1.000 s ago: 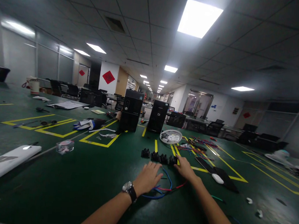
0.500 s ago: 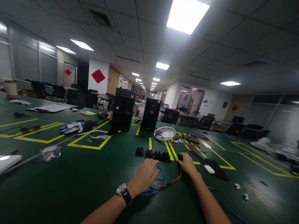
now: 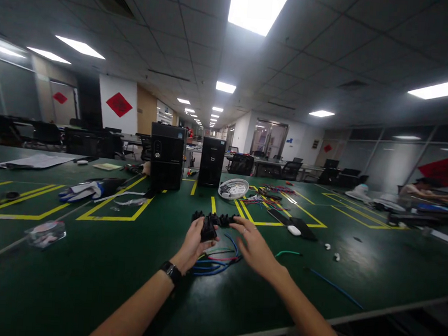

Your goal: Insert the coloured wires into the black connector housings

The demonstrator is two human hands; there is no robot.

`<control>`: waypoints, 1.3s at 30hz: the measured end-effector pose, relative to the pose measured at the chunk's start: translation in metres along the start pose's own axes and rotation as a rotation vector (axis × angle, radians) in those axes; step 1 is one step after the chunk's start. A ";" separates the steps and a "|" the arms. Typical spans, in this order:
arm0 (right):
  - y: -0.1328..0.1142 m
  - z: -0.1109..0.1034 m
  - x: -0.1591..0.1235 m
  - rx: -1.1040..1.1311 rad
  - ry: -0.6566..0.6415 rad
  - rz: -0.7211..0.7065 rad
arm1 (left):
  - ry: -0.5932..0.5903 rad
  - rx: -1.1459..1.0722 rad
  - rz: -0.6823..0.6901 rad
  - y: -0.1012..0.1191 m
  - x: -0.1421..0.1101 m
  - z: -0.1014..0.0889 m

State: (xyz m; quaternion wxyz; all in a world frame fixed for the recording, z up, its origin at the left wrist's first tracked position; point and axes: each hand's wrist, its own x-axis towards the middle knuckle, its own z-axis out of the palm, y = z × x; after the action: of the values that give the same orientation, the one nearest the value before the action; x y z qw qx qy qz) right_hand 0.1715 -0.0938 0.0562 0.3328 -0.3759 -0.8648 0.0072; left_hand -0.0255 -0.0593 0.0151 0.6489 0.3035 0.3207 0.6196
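Observation:
My left hand [image 3: 193,243] is closed around a small black plastic block [image 3: 209,230] with notched edges, its exact kind unclear. Just behind it stands a row of similar black blocks [image 3: 226,220], partly covered by the held one. My right hand [image 3: 255,244] reaches in from the right with fingers stretched and apart. Its fingertips are at the right end of the row; whether they touch it I cannot tell. Beneath and between both hands lies a loose bundle of blue, red and green wires [image 3: 217,267].
Two black computer towers [image 3: 167,156] stand at the back, beside a white round basket [image 3: 233,189]. Gloves [image 3: 88,189] and a clear bag [image 3: 46,233] lie left. Rightward are a white case [image 3: 294,230], earbuds [image 3: 336,257] and a blue wire [image 3: 338,287]. Another person [image 3: 424,191] sits far right.
My left hand, earlier open over the wires, now holds a black block. My right hand has come left from a dark item at the red wire's end toward the row. The view has turned right.

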 end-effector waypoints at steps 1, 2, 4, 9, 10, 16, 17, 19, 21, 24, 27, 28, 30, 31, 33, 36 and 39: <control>0.015 -0.011 -0.013 -0.077 -0.018 0.052 | 0.001 -0.006 0.010 0.003 0.000 0.001; 0.032 -0.021 -0.026 -0.155 -0.052 0.117 | 0.005 -0.021 0.022 0.005 0.000 0.002; 0.064 -0.037 -0.053 -0.295 -0.120 0.263 | 0.009 -0.063 0.029 0.007 0.001 0.004; 0.106 -0.049 -0.089 -0.324 -0.271 0.436 | -0.028 -0.158 -0.001 0.003 0.002 0.006; 0.106 -0.046 -0.087 -0.315 -0.252 0.432 | -0.035 -0.173 -0.001 0.003 0.002 0.006; 0.054 -0.012 -0.026 -0.070 -0.011 0.221 | -0.007 -0.258 0.032 0.012 0.001 0.005; 0.040 -0.003 -0.013 -0.019 0.015 0.193 | -0.005 -0.270 0.037 0.013 0.001 0.005; 0.014 0.014 0.010 0.076 0.038 0.140 | 0.000 -0.286 0.051 0.014 0.003 0.004; -0.008 0.031 0.026 0.132 0.055 0.092 | 0.006 -0.296 0.071 0.014 0.006 0.002; -0.025 0.054 0.038 0.181 0.110 0.070 | 0.012 -0.295 0.111 0.011 0.010 -0.003; -0.027 0.068 0.038 0.224 0.164 0.102 | 0.011 -0.264 0.145 0.009 0.012 -0.006; -0.026 0.070 0.037 0.226 0.172 0.111 | 0.004 -0.250 0.151 0.008 0.012 -0.006; -0.024 0.072 0.034 0.205 0.177 0.109 | -0.016 -0.225 0.161 0.007 0.011 -0.005; -0.022 0.072 0.033 0.188 0.177 0.101 | -0.025 -0.215 0.165 0.006 0.010 -0.005; -0.021 0.072 0.031 0.165 0.186 0.072 | -0.026 -0.198 0.177 0.003 0.009 -0.004; -0.019 0.072 0.030 0.171 0.215 0.037 | -0.003 -0.175 0.186 0.000 0.011 -0.004; -0.017 0.074 0.030 0.181 0.247 0.034 | 0.012 -0.182 0.191 -0.001 0.013 -0.005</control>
State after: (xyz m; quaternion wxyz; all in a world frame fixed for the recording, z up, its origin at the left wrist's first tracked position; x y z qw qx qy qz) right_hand 0.1024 -0.0689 0.0205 0.4689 -0.3570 -0.8066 0.0443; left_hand -0.0283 -0.0462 0.0108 0.6096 0.2689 0.2367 0.7071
